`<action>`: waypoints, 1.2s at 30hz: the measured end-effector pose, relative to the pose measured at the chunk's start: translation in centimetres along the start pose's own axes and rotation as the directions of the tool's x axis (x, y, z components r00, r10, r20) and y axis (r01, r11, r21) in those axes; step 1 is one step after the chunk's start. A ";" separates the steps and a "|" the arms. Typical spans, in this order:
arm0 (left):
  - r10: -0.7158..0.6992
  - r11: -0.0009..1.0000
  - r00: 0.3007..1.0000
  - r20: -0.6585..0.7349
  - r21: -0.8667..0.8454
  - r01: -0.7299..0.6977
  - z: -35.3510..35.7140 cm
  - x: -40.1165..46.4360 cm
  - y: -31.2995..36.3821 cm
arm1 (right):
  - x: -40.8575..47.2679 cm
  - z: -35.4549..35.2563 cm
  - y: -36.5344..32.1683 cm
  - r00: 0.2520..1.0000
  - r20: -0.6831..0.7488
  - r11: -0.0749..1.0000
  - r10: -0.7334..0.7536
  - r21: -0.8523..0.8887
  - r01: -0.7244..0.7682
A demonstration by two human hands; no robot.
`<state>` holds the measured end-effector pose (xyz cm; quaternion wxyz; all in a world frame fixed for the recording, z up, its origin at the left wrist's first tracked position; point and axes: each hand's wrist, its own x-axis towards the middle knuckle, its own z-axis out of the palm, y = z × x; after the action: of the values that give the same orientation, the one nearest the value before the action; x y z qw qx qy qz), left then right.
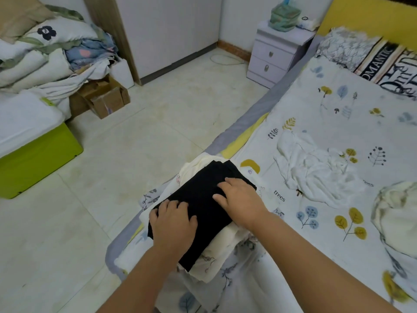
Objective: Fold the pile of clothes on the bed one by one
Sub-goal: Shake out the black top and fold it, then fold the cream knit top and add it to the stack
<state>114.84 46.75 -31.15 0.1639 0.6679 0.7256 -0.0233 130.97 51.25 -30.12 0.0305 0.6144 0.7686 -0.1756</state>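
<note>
folded black garment (204,199) flat atop cream folded stack (222,247) at bed corner; crumpled white garment (316,170) nearby.

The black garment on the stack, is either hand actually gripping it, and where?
Neither grips it. The left hand and right hand lie flat on top of the folded black garment, pressing its near-left and far-right parts.

Black garment (203,199); cream clothes (225,242); white leaf-print sheet (327,123); lime-green box (38,163)
</note>
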 end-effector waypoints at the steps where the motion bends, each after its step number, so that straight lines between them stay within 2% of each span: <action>1: 0.021 0.999 1.000 0.003 -0.034 -0.021 -1.1 -0.1 0.5 | -0.9 -1.1 0.2 1.000 -0.005 1.000 -0.009 -0.011 0.009; 7: 0.222 0.960 0.966 0.132 -0.205 -0.192 -6.8 -1.4 5.4 | -7.1 -7.1 2.3 0.998 0.045 0.999 0.044 0.003 -0.045; 12: 0.425 0.902 0.878 0.221 -0.181 -0.391 -10.5 -3.7 11.6 | -13.2 -11.1 5.7 0.984 0.068 0.987 0.163 -0.012 -0.163; 16: 0.529 0.848 0.801 0.280 -0.131 -0.514 -12.3 -6.5 17.0 | -19.4 -13.2 9.3 0.962 0.074 0.965 0.263 -0.027 -0.262; 20: 0.588 0.790 0.735 0.338 -0.048 -0.611 -12.7 -9.4 22.3 | -25.5 -14.6 12.8 0.930 0.071 0.933 0.360 -0.004 -0.361; 26: 0.645 0.718 0.684 0.341 0.036 -0.695 -11.0 -15.1 31.5 | -35.5 -15.3 19.8 0.873 0.103 0.878 0.477 -0.009 -0.479; 36: 0.687 0.642 0.602 0.406 0.047 -0.765 -2.6 -23.2 46.9 | -50.7 -12.8 34.1 0.768 0.148 0.769 0.623 0.060 -0.636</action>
<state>161.35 30.07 -13.75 0.2120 0.9036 0.3399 -0.1518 178.06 14.09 -12.75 0.1005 0.8257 0.5042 -0.2324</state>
